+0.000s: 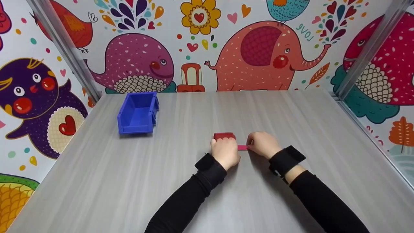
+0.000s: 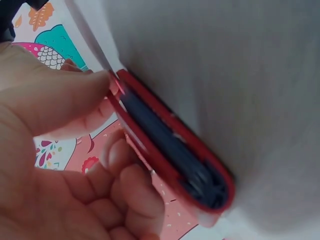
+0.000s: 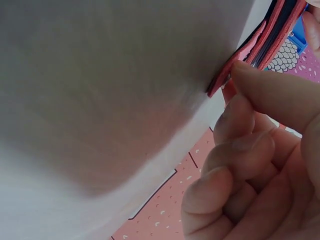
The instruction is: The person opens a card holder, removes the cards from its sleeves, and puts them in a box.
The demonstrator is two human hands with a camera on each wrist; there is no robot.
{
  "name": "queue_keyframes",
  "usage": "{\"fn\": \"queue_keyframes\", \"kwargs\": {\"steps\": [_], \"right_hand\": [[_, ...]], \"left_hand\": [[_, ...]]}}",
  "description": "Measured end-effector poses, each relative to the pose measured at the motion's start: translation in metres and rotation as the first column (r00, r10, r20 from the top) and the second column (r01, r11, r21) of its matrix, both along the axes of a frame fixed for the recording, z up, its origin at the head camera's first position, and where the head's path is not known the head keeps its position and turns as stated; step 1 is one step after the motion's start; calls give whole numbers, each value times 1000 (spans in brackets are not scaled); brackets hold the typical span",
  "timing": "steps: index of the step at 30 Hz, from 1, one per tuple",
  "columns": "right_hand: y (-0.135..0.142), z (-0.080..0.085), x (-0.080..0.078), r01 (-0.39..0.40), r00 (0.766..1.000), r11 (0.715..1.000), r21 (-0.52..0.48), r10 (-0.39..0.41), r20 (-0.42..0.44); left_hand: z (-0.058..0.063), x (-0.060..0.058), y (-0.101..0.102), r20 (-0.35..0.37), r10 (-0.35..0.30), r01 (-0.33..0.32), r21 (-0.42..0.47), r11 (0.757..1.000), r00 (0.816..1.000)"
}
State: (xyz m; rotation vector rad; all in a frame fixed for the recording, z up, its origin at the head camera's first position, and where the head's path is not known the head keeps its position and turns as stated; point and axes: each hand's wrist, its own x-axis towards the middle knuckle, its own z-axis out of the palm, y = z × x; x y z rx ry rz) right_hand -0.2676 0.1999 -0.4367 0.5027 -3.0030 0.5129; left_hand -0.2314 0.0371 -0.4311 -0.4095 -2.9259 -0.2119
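A small red wallet [image 1: 223,135] lies near the middle of the table, partly covered by my left hand [image 1: 225,151]. In the left wrist view its dark layered inside [image 2: 165,140] shows between two red covers, and my left thumb and fingers grip one cover's edge. From its right side a pinkish-red strap [image 1: 242,147] sticks out. My right hand [image 1: 264,144] pinches the strap's free end between thumb and forefinger, the other fingers curled in. The right wrist view shows the strap [image 3: 239,56] reaching away from the wallet's layered edge.
A blue plastic bin [image 1: 137,113] stands at the back left of the grey wood-grain table [image 1: 106,194]. Printed cartoon panels wall off the back and both sides, with metal posts [image 1: 66,48] at the corners.
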Motion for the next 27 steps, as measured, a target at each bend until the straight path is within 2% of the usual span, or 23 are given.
{"fn": "queue_keyframes", "kwargs": {"steps": [8,19,27], "right_hand": [[1,-2,-1,-10,1000,1000,-7,10,-13],[0,-1,-1,4,1000,1000,-6,-4,-4],[0,0,-1,-3,1000,1000,-4,3,3]], "left_hand": [[-1,0,-2,-22,-3,4,35,999,1000],[1,1,-2,-13,-7,7,13,1000,1000],[1,1,-6,-64,-19,21,36,999,998]]}}
